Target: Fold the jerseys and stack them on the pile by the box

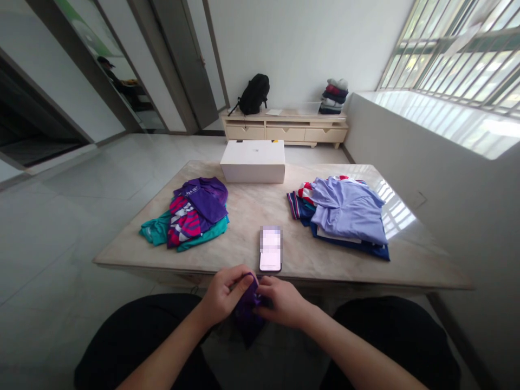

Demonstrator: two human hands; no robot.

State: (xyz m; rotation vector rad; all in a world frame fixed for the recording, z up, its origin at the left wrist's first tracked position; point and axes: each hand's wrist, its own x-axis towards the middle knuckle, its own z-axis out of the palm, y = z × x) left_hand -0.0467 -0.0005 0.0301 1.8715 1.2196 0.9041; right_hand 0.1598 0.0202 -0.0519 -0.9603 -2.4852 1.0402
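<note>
A dark purple piece of clothing (248,319) hangs below the table's front edge, between my knees. My left hand (225,295) pinches its upper edge between thumb and fingers. My right hand (283,302) has its fingers curled on the same cloth from the other side; its fingertips are partly hidden in the fabric. What kind of garment it is cannot be made out. Just beyond my hands, a phone (270,254) with a lit screen lies on the stone-topped table (249,211).
Left on the table lies a pile of purple, patterned and teal clothes (205,203); right, a stack topped by a lavender shirt (347,208). A white box (254,168) stands at the far edge. Behind are a low cabinet (284,134), backpack (255,95) and folded clothes (334,97).
</note>
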